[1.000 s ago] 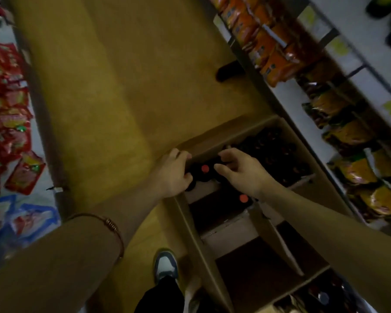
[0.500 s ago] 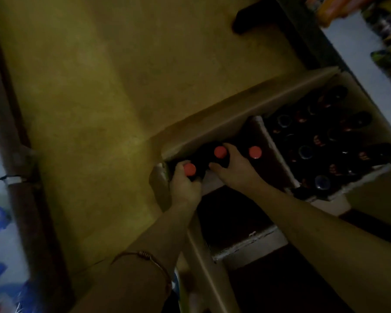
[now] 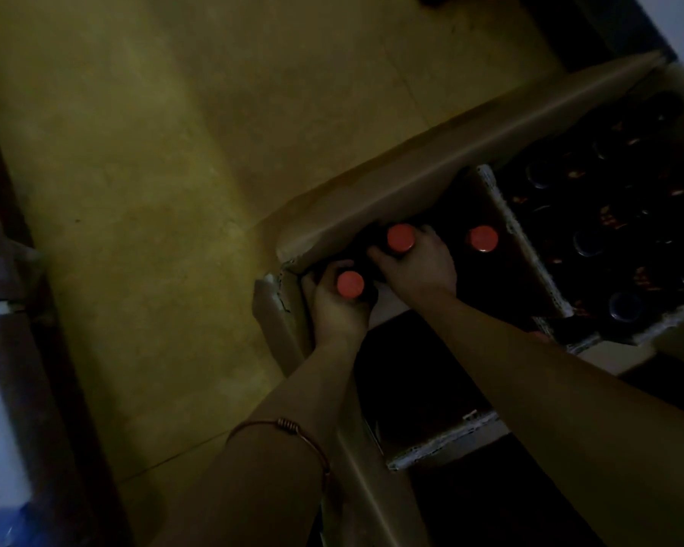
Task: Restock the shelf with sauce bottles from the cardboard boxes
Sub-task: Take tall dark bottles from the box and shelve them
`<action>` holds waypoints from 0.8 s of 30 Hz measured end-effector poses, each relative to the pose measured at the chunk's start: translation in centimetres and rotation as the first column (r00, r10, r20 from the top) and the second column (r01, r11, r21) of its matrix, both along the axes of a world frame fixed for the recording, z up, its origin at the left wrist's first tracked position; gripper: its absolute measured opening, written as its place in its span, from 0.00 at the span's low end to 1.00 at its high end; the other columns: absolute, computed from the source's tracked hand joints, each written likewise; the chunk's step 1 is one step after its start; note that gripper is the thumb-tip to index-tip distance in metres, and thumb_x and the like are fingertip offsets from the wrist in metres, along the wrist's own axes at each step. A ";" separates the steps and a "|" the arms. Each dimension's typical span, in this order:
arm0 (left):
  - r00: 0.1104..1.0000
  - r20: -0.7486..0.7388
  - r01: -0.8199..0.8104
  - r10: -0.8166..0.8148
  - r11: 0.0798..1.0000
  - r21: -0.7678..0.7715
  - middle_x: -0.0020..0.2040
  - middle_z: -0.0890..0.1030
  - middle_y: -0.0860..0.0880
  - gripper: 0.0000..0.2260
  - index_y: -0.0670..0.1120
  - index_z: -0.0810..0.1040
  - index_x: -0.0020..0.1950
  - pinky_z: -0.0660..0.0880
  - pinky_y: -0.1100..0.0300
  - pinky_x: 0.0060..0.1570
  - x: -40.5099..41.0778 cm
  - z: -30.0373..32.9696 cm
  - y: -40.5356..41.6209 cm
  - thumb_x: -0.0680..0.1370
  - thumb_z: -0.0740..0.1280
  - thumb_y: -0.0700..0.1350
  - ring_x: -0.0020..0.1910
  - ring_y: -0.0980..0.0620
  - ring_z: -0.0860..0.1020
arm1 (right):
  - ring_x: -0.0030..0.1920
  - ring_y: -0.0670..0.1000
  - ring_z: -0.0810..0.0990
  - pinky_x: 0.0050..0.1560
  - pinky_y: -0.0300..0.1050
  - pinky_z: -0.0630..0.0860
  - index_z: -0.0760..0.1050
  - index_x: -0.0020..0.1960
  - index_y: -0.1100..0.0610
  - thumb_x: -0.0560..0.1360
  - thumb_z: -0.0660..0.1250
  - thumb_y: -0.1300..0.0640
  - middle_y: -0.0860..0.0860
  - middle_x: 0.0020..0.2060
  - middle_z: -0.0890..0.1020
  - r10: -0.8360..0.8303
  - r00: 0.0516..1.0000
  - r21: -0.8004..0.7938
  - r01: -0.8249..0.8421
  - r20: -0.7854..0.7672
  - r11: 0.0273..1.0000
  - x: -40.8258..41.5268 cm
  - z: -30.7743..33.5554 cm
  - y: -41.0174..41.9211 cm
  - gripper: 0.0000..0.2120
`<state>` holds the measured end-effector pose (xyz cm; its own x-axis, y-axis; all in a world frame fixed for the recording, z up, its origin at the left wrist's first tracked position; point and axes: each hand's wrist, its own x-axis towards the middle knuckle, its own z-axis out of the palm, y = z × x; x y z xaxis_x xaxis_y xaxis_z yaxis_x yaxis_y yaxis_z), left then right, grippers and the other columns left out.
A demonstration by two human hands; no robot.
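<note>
The left hand (image 3: 338, 309) reaches down into the near corner of an open cardboard box (image 3: 411, 183), and its fingers (image 3: 312, 280) are curled round the neck of a dark sauce bottle with a red cap (image 3: 350, 284); the cap shows just above the knuckles. The right hand (image 3: 415, 266) sits just beside it, further into the box, its fingers (image 3: 376, 256) wrapped round a second red-capped bottle (image 3: 401, 237), with the thumb side touching the bottle's dark shoulder. A third red-capped bottle (image 3: 482, 238) stands upright and unheld just to the right of the right hand, against a cardboard divider (image 3: 522, 246). Beyond that divider, the neighbouring compartment holds a packed group of dark bottles (image 3: 609, 215) with dark tops; the dim light hides their labels. A thin copper-coloured bracelet (image 3: 289, 428) circles the left forearm. The box rests on a yellowish floor (image 3: 155, 171).
</note>
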<state>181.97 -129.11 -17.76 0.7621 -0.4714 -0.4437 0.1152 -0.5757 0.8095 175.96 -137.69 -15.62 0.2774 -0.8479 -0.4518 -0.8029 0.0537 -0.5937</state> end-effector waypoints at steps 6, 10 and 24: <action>0.926 0.163 0.323 -0.340 0.939 0.121 0.59 0.73 0.41 0.15 0.36 0.80 0.53 0.61 0.80 0.51 -0.9 3.3 2.3 0.68 0.72 0.29 0.56 0.48 0.73 | 0.57 0.58 0.80 0.57 0.45 0.72 0.80 0.55 0.54 0.72 0.73 0.50 0.57 0.53 0.83 0.021 0.998 0.070 -0.025 0.059 0.997 -1.9 1.9 1.2 0.14; 0.944 -0.041 0.329 -0.327 0.937 0.117 0.49 0.77 0.49 0.15 0.43 0.78 0.48 0.69 0.70 0.47 -0.8 7.6 3.4 0.66 0.73 0.29 0.50 0.50 0.76 | 0.56 0.56 0.80 0.57 0.45 0.74 0.81 0.53 0.55 0.72 0.73 0.50 0.56 0.51 0.84 0.027 0.995 0.077 -0.035 0.101 0.996 -3.7 6.2 2.2 0.13; 0.922 -0.072 0.376 -0.381 0.924 -0.075 0.41 0.82 0.38 0.11 0.40 0.81 0.35 0.75 0.54 0.44 -0.8 32.4 2.9 0.74 0.73 0.46 0.41 0.48 0.80 | 0.45 0.42 0.81 0.53 0.41 0.77 0.83 0.40 0.53 0.72 0.72 0.56 0.48 0.41 0.84 -0.154 0.924 0.101 0.126 0.350 0.987 -10.4 33.0 2.0 0.03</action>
<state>181.13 -126.17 14.62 0.4829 -0.7445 -0.4611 -0.0330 -0.5417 0.8399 165.55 -135.65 17.39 0.3121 -0.8573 -0.4093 -0.5211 0.2058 -0.8283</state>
